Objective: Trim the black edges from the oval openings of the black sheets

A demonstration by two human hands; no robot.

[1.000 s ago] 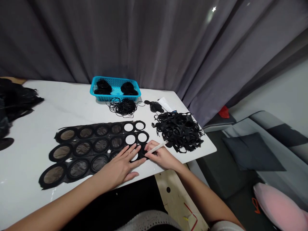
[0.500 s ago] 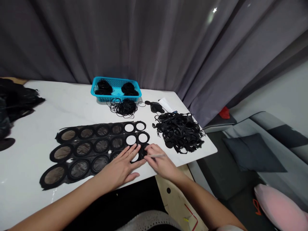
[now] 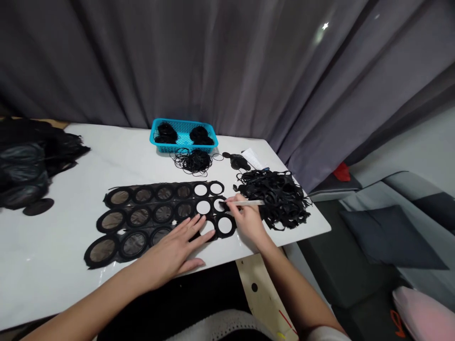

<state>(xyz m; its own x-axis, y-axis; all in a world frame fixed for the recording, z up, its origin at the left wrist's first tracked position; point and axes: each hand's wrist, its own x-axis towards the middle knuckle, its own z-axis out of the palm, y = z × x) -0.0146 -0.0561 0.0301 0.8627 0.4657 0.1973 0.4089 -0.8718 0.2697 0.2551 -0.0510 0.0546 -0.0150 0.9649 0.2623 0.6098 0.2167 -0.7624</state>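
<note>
A black sheet (image 3: 152, 199) with rows of ring-edged circles lies flat on the white table. Most circles are filled with thin dark film, while those at the right end show white through them. My left hand (image 3: 177, 244) rests on the sheet's near right part, fingers spread, pressing it down. Above the right end of the middle row, my right hand (image 3: 247, 221) grips a slim pale stick-like tool (image 3: 250, 202); its exact kind is unclear. Just left of those fingertips a small dark piece (image 3: 222, 205) overlaps a white circle; whether it is pinched I cannot tell.
A tangled heap of black ring-shaped scraps (image 3: 275, 196) lies right of the sheet. Behind stands a blue basket (image 3: 185, 148) with black bundles, and loose thin black rings (image 3: 195, 162) before it. More black sheets (image 3: 31, 166) are piled at left. A grey curtain (image 3: 213, 71) hangs behind.
My right hand has moved up and away from the near right corner circle, which now shows white. My left hand stays on the sheet. The camera view has shifted slightly.
</note>
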